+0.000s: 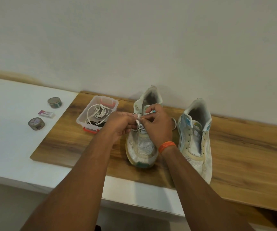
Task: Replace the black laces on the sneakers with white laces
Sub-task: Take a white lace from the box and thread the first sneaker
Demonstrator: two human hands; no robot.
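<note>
Two worn white sneakers stand on a wooden board (244, 155), toes toward me. Over the left sneaker (142, 147), my left hand (120, 125) and my right hand (157, 124) each pinch a white lace (140, 126) at the upper eyelets. Part of that lace loops out past my right hand. The right sneaker (196, 139) has bare eyelets and no lace. A clear plastic box (97, 114) to the left holds a coiled white lace (97, 111) and a black lace (95, 123).
The board lies on a white counter (9, 139) against a white wall. Two small round tins (55, 102) (36, 123) and an eraser (46, 113) sit on the counter at the left. The board stretches on to the right of the sneakers.
</note>
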